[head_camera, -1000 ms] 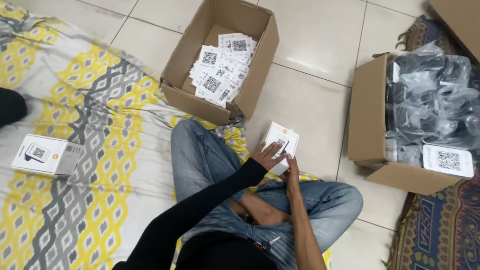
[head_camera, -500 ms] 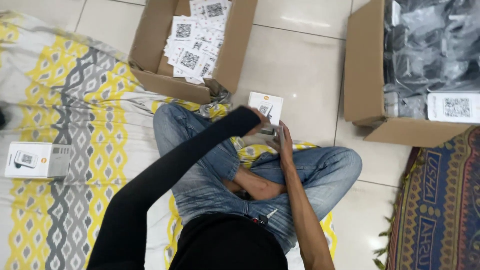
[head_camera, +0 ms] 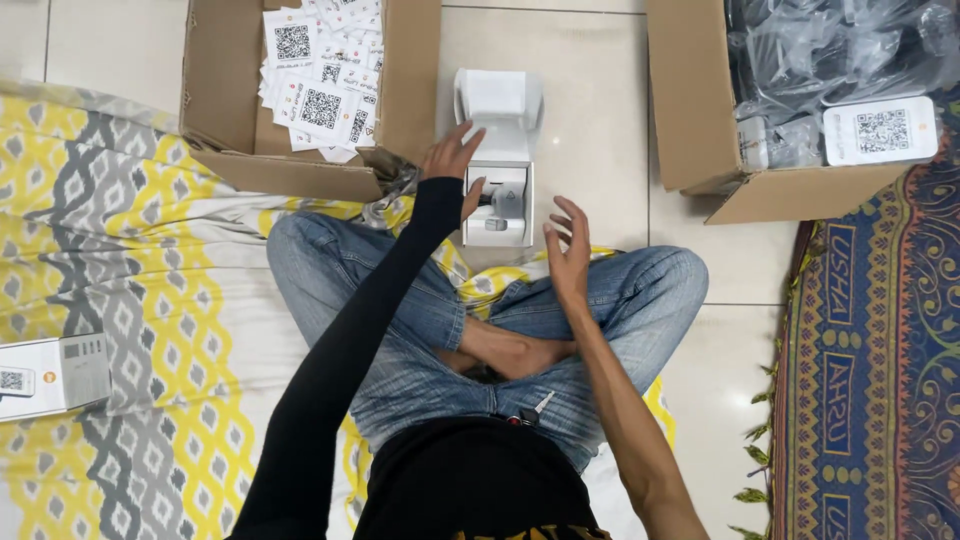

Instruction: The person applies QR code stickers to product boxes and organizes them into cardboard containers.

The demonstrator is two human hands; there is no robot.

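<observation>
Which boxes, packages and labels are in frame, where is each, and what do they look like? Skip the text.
Small white box: open on the floor tiles ahead of the knees, left hand on it, right hand beside it.
Left cardboard box: brown, open, top left.
Code cards: white squares with black patterns, piled inside it.
Right cardboard box: brown, top right, holding grey plastic bags.
White label: rounded card with a code, on the bags.
White carton: on the yellow-grey blanket, far left.

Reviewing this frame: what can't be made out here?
- Small white box, head view: the grey item inside is too small to identify.
- Right carton: cut by the top edge; crumpled plastic hides the contents.
- Left hand: contact with the box is unclear.
- Right hand: hovers open.
</observation>
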